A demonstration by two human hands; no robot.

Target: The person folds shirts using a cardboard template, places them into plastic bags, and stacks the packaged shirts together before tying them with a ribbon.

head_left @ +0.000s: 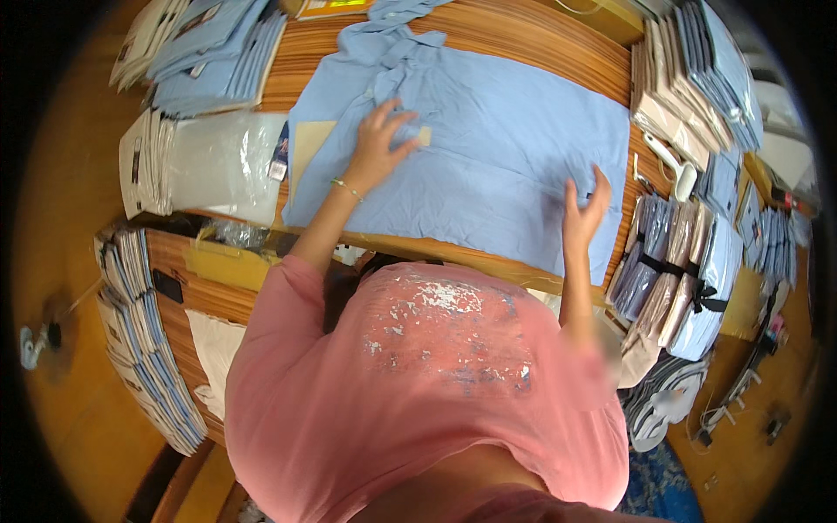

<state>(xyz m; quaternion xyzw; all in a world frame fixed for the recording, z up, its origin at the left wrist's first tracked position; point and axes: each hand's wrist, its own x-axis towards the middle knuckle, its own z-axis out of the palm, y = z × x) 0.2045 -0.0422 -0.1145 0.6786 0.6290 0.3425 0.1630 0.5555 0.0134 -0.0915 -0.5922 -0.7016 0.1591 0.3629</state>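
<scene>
Cloth (497,113) lies on the table (532,39), soft, light blue and creased: broad and nearly rectangular to the right, bunched into thick folds at upper left. The step in hand appears to be spreading and smoothing; the next move probably calls for drawing the bunched part flat and squaring the edges. The table top has striped wood grain. A stack (214,57) of flat, folded fabric stands at upper left. Below it, a clear bag (222,161) shows glossy, wrinkled film. At right, a wrapped bundle (671,270) is tied with black ribbon (704,301). The left hand (384,144) is spread over the bunched side, the right hand (586,209) half-curled over the right end; neither grips anything, and fingertip contact cannot be confirmed. A flat beige card (309,148) shows left of the left hand. A smooth white tool (673,167) lies beyond the cloth's right edge.
</scene>
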